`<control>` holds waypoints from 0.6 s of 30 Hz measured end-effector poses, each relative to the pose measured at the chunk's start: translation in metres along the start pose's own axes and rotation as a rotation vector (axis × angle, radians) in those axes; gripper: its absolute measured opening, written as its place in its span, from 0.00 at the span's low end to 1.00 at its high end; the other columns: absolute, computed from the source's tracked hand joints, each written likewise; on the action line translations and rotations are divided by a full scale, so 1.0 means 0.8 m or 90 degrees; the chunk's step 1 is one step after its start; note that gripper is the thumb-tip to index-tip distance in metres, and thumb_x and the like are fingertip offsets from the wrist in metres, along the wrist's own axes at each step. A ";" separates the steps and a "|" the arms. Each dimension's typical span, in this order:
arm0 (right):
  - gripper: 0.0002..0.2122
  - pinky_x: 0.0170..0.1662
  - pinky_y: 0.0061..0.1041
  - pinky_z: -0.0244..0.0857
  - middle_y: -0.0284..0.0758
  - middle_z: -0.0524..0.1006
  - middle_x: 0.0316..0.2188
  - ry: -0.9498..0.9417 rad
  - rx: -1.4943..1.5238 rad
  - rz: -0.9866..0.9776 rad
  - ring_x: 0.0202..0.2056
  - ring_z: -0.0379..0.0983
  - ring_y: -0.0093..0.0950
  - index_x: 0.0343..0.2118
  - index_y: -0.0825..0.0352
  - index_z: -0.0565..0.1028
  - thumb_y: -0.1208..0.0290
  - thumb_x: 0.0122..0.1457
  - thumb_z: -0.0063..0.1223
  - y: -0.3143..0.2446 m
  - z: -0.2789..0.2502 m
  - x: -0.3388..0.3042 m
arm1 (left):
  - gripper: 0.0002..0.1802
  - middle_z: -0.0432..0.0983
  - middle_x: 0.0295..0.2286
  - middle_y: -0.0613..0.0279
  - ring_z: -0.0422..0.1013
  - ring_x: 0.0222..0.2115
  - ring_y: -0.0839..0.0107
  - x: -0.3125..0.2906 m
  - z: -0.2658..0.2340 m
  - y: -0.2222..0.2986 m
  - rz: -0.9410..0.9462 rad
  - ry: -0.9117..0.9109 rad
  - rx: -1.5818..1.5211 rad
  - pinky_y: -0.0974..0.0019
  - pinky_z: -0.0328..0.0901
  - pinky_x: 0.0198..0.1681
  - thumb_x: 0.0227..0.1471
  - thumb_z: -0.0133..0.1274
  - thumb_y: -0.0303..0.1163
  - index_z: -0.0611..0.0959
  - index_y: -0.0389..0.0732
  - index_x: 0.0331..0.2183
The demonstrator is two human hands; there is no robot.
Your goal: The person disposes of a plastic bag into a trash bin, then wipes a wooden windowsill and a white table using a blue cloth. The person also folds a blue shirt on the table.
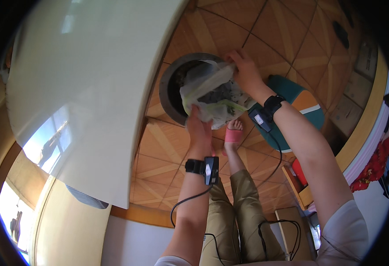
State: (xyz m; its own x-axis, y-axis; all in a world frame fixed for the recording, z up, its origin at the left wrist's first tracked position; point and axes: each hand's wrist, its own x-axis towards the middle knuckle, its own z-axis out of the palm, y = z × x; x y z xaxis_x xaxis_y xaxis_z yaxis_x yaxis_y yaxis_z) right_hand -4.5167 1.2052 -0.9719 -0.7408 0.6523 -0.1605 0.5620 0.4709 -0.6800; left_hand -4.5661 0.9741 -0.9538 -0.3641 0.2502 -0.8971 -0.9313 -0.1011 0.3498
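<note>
My left hand (198, 129) grips the near left edge of a thin, translucent plastic bag (208, 85), fingers partly hidden by the film. On the far right side, my right hand (246, 73) pinches the bag's opposite edge. The bag has green-yellow trim and hangs between both hands with its mouth spread. Inside it lies crumpled, dark and pale stuff that I cannot make out. Beneath and to the left stands a round grey bin (164, 91), its dark inside partly covered by the bag. Whether the bag touches the rim is unclear.
A glossy white tabletop (92, 80) rises close on the left. Right of the bag is a teal stool (307, 108) with orange and white patches. A foot in a pink slipper (233, 135) stands on the brown tiles. An open drawer (294, 181) juts out at the right.
</note>
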 end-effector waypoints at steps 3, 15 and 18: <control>0.16 0.42 0.38 0.70 0.41 0.76 0.41 -0.020 0.051 -0.080 0.44 0.74 0.45 0.38 0.65 0.75 0.87 0.45 0.53 0.007 0.001 0.007 | 0.17 0.74 0.46 0.64 0.69 0.49 0.64 0.065 0.010 0.020 0.002 -0.114 -0.142 0.56 0.62 0.56 0.66 0.46 0.43 0.75 0.42 0.48; 0.28 0.59 0.34 0.62 0.43 0.72 0.52 -0.345 0.126 -0.024 0.55 0.68 0.40 0.48 0.63 0.77 0.55 0.44 0.68 0.006 0.049 0.050 | 0.23 0.73 0.51 0.61 0.70 0.52 0.64 0.084 -0.087 0.081 0.050 -0.080 0.018 0.56 0.64 0.55 0.60 0.56 0.38 0.73 0.40 0.53; 0.28 0.60 0.32 0.59 0.40 0.71 0.52 -0.342 0.086 -0.067 0.56 0.66 0.37 0.50 0.62 0.76 0.53 0.46 0.67 0.005 0.074 0.071 | 0.19 0.74 0.48 0.63 0.71 0.49 0.66 0.086 -0.131 0.090 0.059 -0.082 0.044 0.60 0.66 0.53 0.59 0.57 0.36 0.75 0.43 0.51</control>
State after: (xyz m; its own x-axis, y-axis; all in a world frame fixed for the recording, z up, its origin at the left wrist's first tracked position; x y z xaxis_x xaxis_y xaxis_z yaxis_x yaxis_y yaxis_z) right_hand -4.5780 1.2087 -1.0264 -0.8933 0.1952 -0.4049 0.4493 0.4130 -0.7922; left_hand -4.6579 0.8834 -1.0183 -0.4419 0.3644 -0.8197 -0.8901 -0.0648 0.4510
